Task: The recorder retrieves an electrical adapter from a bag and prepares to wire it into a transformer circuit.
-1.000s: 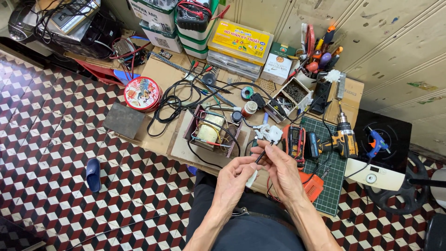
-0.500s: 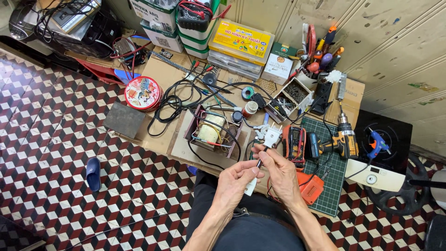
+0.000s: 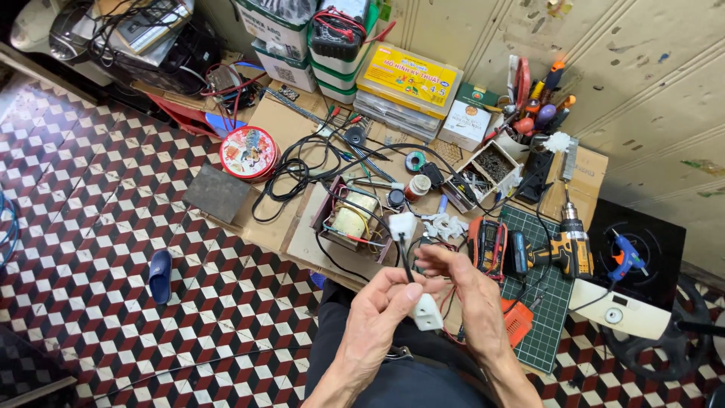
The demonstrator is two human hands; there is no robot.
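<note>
Fingers (image 3: 393,291) of the left hand (image 3: 377,317) are closed around a black cable (image 3: 405,261) and a white plug piece (image 3: 427,312), which is held low in the centre of the frame, just above the lap. The right hand (image 3: 468,291) is set just to the right of it, its fingertips pinched at the cable's upper part, though what exactly is gripped there cannot be told, since the fingers cover it. The cable's long axis is seen running almost straight up the frame, from the left hand's grasp to a second white plug body (image 3: 402,224) at its upper end. That upper piece lies above both hands, slightly nearer the left one. Beyond it, a transformer with copper windings (image 3: 353,221) is placed on the cardboard-covered bench (image 3: 317,242), upper left of the hands. A red multimeter (image 3: 487,245) and a cordless drill (image 3: 563,245) are laid to the right on a green cutting mat (image 3: 544,317). A round red tin (image 3: 249,151) is seen further to the upper left.
</note>
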